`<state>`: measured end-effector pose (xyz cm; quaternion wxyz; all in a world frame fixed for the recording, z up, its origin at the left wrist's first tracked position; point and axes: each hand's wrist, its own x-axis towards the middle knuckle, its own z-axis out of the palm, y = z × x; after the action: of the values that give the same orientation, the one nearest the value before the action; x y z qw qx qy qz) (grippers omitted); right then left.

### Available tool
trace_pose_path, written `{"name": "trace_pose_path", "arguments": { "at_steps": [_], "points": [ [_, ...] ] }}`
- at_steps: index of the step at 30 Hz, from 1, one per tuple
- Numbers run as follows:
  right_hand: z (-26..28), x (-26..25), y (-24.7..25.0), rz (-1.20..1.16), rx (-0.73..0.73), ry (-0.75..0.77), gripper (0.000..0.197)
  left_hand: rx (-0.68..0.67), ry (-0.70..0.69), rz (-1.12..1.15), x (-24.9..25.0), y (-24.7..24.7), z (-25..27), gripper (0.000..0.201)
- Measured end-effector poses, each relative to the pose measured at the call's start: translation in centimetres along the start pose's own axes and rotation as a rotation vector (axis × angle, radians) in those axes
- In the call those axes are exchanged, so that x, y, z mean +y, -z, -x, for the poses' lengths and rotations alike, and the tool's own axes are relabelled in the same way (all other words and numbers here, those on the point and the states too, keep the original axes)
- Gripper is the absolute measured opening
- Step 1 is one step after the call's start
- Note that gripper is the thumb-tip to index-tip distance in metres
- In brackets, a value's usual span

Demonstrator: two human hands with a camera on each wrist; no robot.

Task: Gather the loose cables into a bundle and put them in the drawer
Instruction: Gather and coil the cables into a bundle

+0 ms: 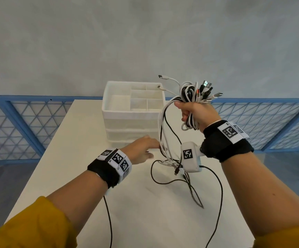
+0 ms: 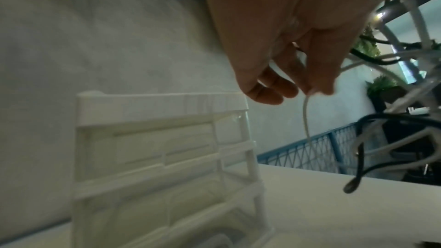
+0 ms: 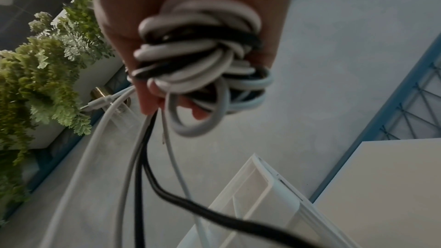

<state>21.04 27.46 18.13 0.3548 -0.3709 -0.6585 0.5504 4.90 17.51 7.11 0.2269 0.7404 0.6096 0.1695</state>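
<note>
Aloft, right hand (image 1: 196, 111) clutching cables (image 1: 191, 93), left hand (image 1: 141, 149) pinching strand.

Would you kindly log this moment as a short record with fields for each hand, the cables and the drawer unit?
right hand: raised, grips coiled cable bundle
left hand: low, pinches a white cable hanging from the bundle
loose ends: black and white strands trail onto the table
drawer unit: white, at the table's far edge; drawers look shut
</note>
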Motion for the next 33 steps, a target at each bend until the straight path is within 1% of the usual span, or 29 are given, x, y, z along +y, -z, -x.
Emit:
{"name": "trace_pose_path", "arguments": {
  "at_steps": [1,2,3,4,6,7,8,9,10,11,12,13,14,16,17,18,20,21,22,23,24,25,26,28,29,30,31,33],
  "points": [
    [-0.1,0.1,0.2,-0.017,0.007,-0.005,0.025,-0.032,0.018,0.082,0.3,-0.1,0.2,0.029],
    [-0.3,0.1,0.5,-0.041,0.014,-0.014,0.024,-0.037,0.054,0.181,0.1,-0.3,0.5,0.022],
    [-0.4,0.2,0.8,-0.068,0.024,-0.025,0.023,-0.005,0.104,0.271,-0.2,-0.5,0.9,0.015],
    [-0.5,0.2,1.2,-0.095,0.038,-0.033,0.023,0.065,0.177,0.352,-1.2,-0.7,1.2,0.011],
    [-0.5,0.2,1.8,-0.141,0.079,-0.033,0.023,0.25,0.412,0.531,-3.7,-1.6,2.1,0.019],
    [-0.6,0.1,2.1,-0.162,0.108,-0.024,0.023,0.325,0.565,0.642,-4.9,-2.3,2.8,0.024],
    [-0.6,0.0,2.4,-0.186,0.141,-0.011,0.024,0.373,0.73,0.734,-6.2,-3.1,3.5,0.029],
    [-0.7,-0.1,2.7,-0.214,0.174,0.001,0.024,0.389,0.884,0.797,-7.1,-3.8,4.2,0.033],
    [-0.7,-0.3,2.9,-0.252,0.205,0.012,0.025,0.397,1.002,0.853,-8.1,-4.7,5.1,0.035],
    [-0.8,-0.5,3.1,-0.288,0.234,0.018,0.025,0.375,1.099,0.901,-9.0,-5.3,6.0,0.036],
    [-0.9,-0.7,3.3,-0.316,0.256,0.02,0.024,0.349,1.166,0.951,-9.5,-5.8,6.8,0.037],
    [-1.1,-0.8,3.5,-0.332,0.27,0.022,0.024,0.311,1.194,0.985,-9.8,-6.1,7.4,0.038],
    [-1.1,-0.9,3.5,-0.339,0.275,0.023,0.024,0.245,1.205,0.96,-9.8,-6.2,7.9,0.039],
    [-1.2,-0.8,3.2,-0.328,0.26,0.021,0.027,0.1,1.18,0.796,-9.2,-6.2,8.0,0.04],
    [-1.2,-0.6,2.9,-0.306,0.238,0.017,0.028,0.081,1.154,0.733,-8.9,-6.2,7.5,0.04],
    [-1.2,-0.5,2.6,-0.272,0.207,0.009,0.029,0.107,1.149,0.738,-8.1,-5.7,7.0,0.038],
    [-1.2,0.0,1.8,-0.187,0.133,-0.009,0.028,0.202,1.159,0.739,-6.7,-4.3,5.7,0.028],
    [-1.2,0.2,1.5,-0.149,0.105,-0.012,0.027,0.225,1.144,0.693,-5.9,-3.3,5.0,0.022],
    [-1.2,0.5,1.2,-0.114,0.086,-0.012,0.027,0.215,1.12,0.583,-4.5,-1.8,4.4,0.017],
    [-1.1,0.7,1.1,-0.082,0.075,-0.013,0.027,0.182,1.065,0.422,-3.5,-0.6,4.0,0.014],
    [-1.1,0.8,0.9,-0.056,0.061,-0.013,0.027,0.194,0.997,0.251,-2.5,0.7,3.6,0.019],
    [-0.9,0.9,0.7,-0.036,0.046,-0.014,0.028,0.254,0.892,0.142,-1.4,2.0,3.2,0.027],
    [-0.8,0.9,0.6,-0.022,0.032,-0.016,0.03,0.352,0.746,0.136,0.1,3.4,2.8,0.033],
    [-0.4,0.8,0.1,0.01,0.01,-0.017,0.035,0.579,0.432,0.309,3.2,5.8,1.8,0.039],
    [-0.3,0.8,-0.3,0.035,-0.003,-0.013,0.037,0.63,0.298,0.414,4.6,6.7,1.2,0.041],
    [-0.1,0.8,-0.6,0.058,-0.017,-0.011,0.038,0.613,0.199,0.501,5.5,7.1,0.4,0.044],
    [0.1,0.7,-0.9,0.071,-0.026,-0.009,0.038,0.557,0.134,0.535,6.1,7.2,-0.3,0.048],
    [0.2,0.7,-1.2,0.05,-0.034,-0.01,0.036,0.468,0.07,0.489,6.4,6.7,-1.0,0.049]
  ]
}}
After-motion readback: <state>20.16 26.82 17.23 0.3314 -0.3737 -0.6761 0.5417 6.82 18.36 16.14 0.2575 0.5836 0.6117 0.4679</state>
